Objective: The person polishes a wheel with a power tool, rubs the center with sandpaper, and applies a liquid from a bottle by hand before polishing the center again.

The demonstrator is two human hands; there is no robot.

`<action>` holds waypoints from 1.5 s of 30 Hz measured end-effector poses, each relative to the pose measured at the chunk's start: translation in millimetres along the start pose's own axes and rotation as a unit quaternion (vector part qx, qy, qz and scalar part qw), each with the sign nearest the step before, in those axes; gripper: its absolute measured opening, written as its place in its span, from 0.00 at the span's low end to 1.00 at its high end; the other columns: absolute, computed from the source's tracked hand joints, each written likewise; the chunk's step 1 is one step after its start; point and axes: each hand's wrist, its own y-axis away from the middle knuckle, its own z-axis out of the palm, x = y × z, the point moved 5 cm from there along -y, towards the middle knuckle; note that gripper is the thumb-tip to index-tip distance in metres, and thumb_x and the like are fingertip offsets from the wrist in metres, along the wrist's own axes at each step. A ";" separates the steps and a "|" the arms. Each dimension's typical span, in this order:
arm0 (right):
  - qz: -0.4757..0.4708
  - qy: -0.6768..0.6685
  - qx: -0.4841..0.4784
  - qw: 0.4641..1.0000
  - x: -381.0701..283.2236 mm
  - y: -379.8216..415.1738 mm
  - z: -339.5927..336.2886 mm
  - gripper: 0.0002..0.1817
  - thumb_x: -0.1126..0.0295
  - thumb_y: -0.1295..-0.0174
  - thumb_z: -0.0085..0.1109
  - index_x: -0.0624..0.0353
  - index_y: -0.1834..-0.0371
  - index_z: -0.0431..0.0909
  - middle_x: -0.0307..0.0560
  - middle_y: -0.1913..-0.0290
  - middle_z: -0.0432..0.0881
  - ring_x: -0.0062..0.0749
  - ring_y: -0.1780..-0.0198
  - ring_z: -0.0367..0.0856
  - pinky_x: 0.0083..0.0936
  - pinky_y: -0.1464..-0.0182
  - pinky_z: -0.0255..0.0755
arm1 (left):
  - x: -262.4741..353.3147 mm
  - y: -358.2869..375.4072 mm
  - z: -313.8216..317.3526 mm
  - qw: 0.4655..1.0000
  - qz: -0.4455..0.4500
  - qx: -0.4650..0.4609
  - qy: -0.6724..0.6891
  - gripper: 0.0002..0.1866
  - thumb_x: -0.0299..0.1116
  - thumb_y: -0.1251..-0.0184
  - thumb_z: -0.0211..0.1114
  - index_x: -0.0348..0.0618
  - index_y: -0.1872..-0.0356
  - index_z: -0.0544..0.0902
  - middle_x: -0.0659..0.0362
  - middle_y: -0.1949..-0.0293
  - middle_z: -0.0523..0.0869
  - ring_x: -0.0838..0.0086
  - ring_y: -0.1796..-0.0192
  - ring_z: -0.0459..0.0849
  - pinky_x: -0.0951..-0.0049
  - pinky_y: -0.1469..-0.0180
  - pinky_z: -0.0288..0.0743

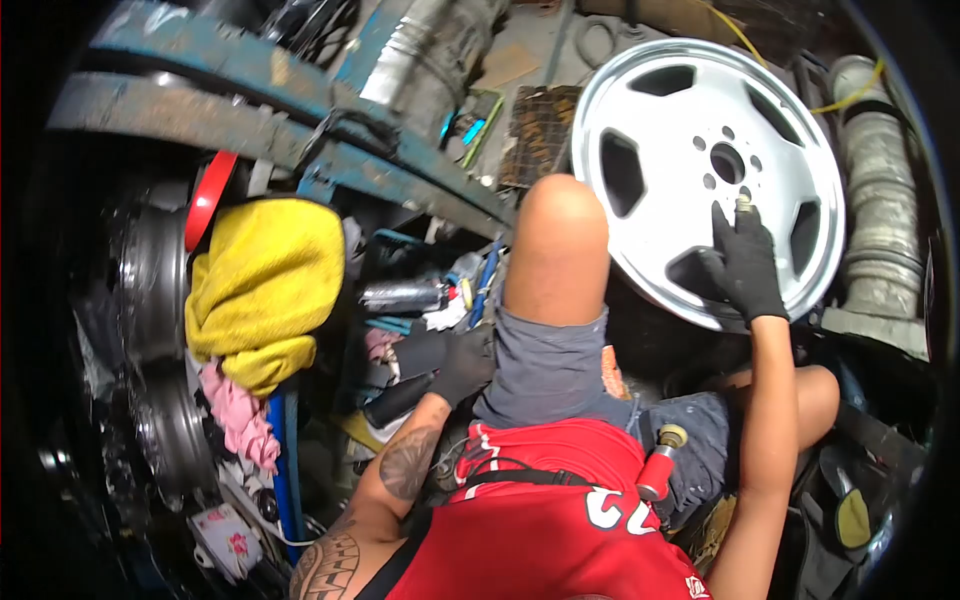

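Observation:
My left hand (465, 368), in a dark glove, rests against my thigh beside the grey shorts (545, 365); its fingers are mostly hidden, and whether it holds anything is unclear. A black cylindrical object (398, 402) lies next to its wrist. My right hand (742, 258), also dark-gloved, lies on the face of a white wheel rim (660, 110), below the centre hole, with fingers apart. At one fingertip is a small pale, brass-toned spot (744, 202), too small to identify. The rim stands tilted beside my raised knee (562, 225).
A yellow cloth (265, 285) hangs at the left near dark wheels (150, 285) and a pink cloth (240, 420). Blue metal beams (230, 120) cross the upper left. A red cylinder with a brass-coloured top (656, 472) rests at my lap. Ribbed metal cylinders (880, 210) stand right.

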 end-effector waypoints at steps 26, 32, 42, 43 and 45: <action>-0.068 -0.663 -0.096 0.739 -82.3 37.9 -41.9 0.15 0.63 0.33 0.72 0.61 0.50 0.84 0.39 0.65 0.86 0.14 0.65 0.82 0.19 0.61 0.78 | 212.5 -88.4 -88.6 0.884 0.052 -0.054 0.462 0.05 0.27 0.27 0.66 0.35 0.56 0.85 0.63 0.67 0.86 0.81 0.64 0.83 0.77 0.56 0.79; -0.097 -0.659 -0.098 0.740 -70.5 41.9 -52.2 0.14 0.64 0.36 0.72 0.61 0.54 0.84 0.42 0.65 0.86 0.21 0.63 0.84 0.27 0.58 0.78 | 226.1 -101.6 -86.3 0.928 0.146 -0.095 0.329 0.08 0.31 0.30 0.72 0.35 0.62 0.89 0.62 0.67 0.90 0.80 0.62 0.85 0.75 0.56 0.79; 0.011 -0.618 -0.051 0.785 -9.2 38.4 -55.9 0.12 0.66 0.38 0.67 0.63 0.62 0.78 0.42 0.71 0.77 0.21 0.68 0.77 0.24 0.61 0.72 | 339.3 -230.1 -195.2 0.877 0.328 0.120 0.329 0.12 0.35 0.21 0.65 0.34 0.57 0.88 0.59 0.67 0.88 0.77 0.62 0.85 0.76 0.54 0.78; 0.027 -0.622 -0.066 0.780 -4.7 35.7 -59.4 0.12 0.66 0.39 0.67 0.63 0.63 0.77 0.40 0.72 0.75 0.18 0.68 0.75 0.23 0.62 0.71 | 347.6 -248.4 -187.9 0.864 0.352 0.090 0.348 0.13 0.36 0.21 0.64 0.34 0.56 0.88 0.60 0.66 0.88 0.79 0.62 0.84 0.77 0.55 0.77; 0.036 -0.625 0.004 0.780 4.4 32.4 -66.2 0.10 0.70 0.40 0.67 0.62 0.63 0.76 0.41 0.70 0.76 0.21 0.66 0.75 0.24 0.60 0.71 | 351.1 -280.9 -164.7 0.863 0.357 0.078 0.349 0.15 0.38 0.22 0.65 0.34 0.57 0.88 0.62 0.67 0.88 0.81 0.64 0.83 0.78 0.57 0.77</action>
